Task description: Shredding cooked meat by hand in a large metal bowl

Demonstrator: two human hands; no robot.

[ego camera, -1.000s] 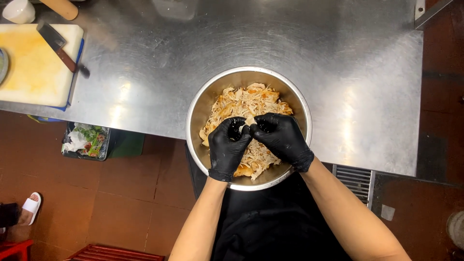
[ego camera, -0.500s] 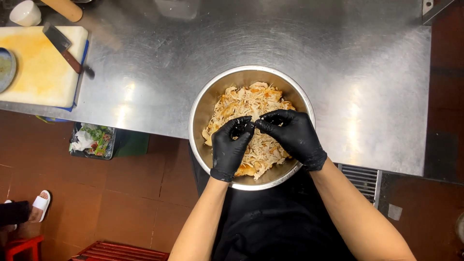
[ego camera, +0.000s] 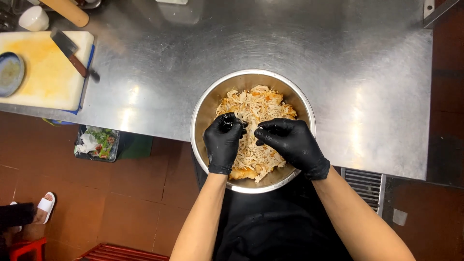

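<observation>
A round steel bowl (ego camera: 208, 104) stands at the near edge of a steel table and holds a heap of pale shredded meat (ego camera: 253, 108) with orange patches. Both my hands wear black gloves and are inside the bowl, over the near half of the heap. My left hand (ego camera: 223, 143) has its fingers curled tight, pinching a bit of the meat. My right hand (ego camera: 290, 143) lies just to its right with fingertips bent toward the left hand, pinching shreds too. A small gap separates the two sets of fingertips.
On the steel table (ego camera: 309, 43), a yellow-stained cutting board (ego camera: 43, 82) at the far left carries a cleaver (ego camera: 70, 53) and a small blue dish (ego camera: 9, 72). A white cup (ego camera: 34, 18) and wooden roller (ego camera: 67, 10) sit beyond. A bin of scraps (ego camera: 96, 143) stands on the floor.
My hands have drawn slightly apart, pulling the meat between them. The view has shifted a little; the bowl stays put.
</observation>
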